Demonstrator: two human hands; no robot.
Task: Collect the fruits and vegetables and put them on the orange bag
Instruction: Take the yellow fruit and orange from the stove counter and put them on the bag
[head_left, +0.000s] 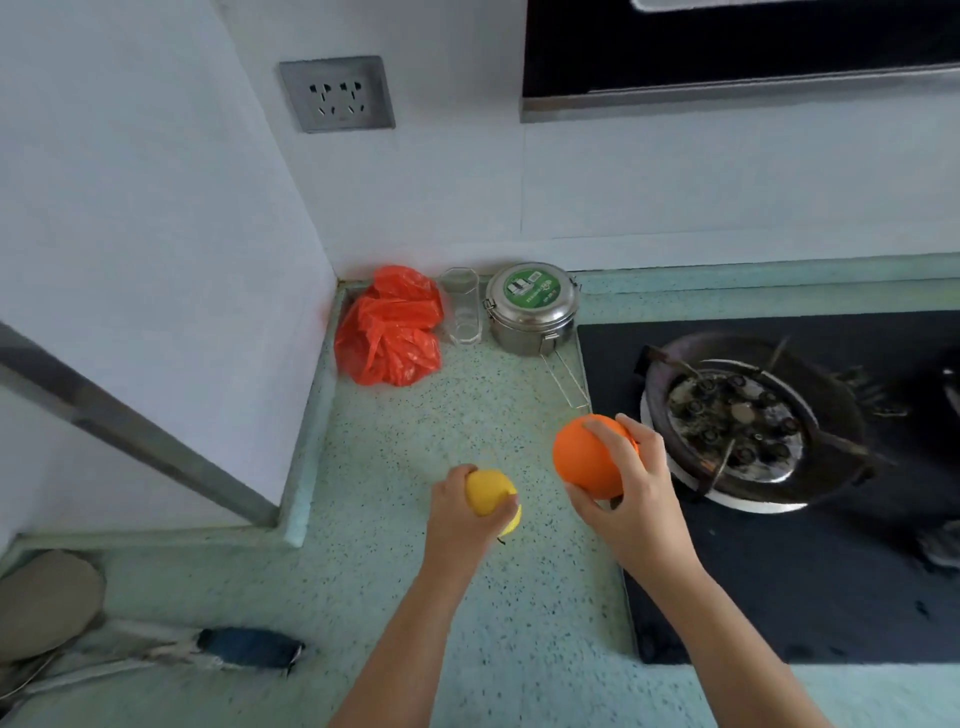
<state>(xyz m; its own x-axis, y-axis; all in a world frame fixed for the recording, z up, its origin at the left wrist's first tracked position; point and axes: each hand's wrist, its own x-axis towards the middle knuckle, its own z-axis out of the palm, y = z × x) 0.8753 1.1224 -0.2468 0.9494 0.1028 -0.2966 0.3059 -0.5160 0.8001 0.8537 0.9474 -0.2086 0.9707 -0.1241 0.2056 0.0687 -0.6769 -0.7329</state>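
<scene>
**Two fruits in hand, bag still to reach**

You are standing over the speckled green countertop, with the black glass hob and its burner on your right. The orange bag lies crumpled in the far corner against the wall, well apart from both hands. Nothing rests on it yet.

Just beside the bag are a clear container and then a steel lunch tin, whose wire handle trails toward you along the hob's edge.

Your right hand has its fingers wrapped over an orange, held above the counter by the hob's rim. Your left hand is curled round a smaller yellow fruit, also off the surface.

Watch these as you carry on:

- The bag is bunched and uneven. A round fruit set on a ridge will likely roll off onto the counter, so flatten a spot or nestle it in a fold.
- The clear container looks light and stands right at the bag's edge. A right hand sweeping in wide could knock it over.
- The wire handle lies under the orange's path. Catch it and the tin could shift.
- Releasing both fruits together leaves no free hand to stop a roll.
</scene>
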